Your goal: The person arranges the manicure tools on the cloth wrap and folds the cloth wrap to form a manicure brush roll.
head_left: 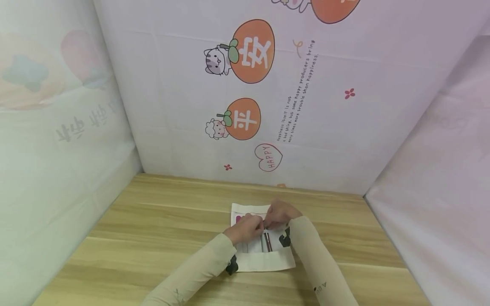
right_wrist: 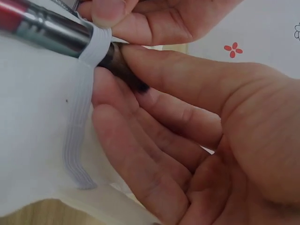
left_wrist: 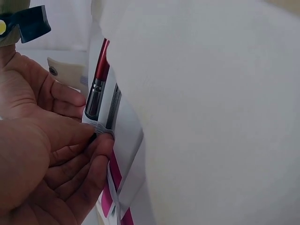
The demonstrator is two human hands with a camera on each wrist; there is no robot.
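Note:
A makeup brush (right_wrist: 61,30) with a red handle and silver ferrule runs through a white elastic loop (right_wrist: 98,44) on an open white fabric case (head_left: 264,261). My right hand (right_wrist: 225,117) pinches its dark-bristled end between thumb and fingers, just past the loop. The left hand (left_wrist: 51,154) pinches the elastic band beside the brush, thumb on top. In the head view, the left hand (head_left: 246,228) and right hand (head_left: 281,213) meet over the case's upper half, with the brush handle (head_left: 268,242) pointing toward me.
Beside the brush lies a thin dark grey tool (left_wrist: 114,108). Pink pieces (left_wrist: 116,176) sit under the band farther along the case. A tab with a snap (left_wrist: 65,74) sticks out behind. The wooden table (head_left: 172,216) is enclosed by printed white cloth walls (head_left: 183,106).

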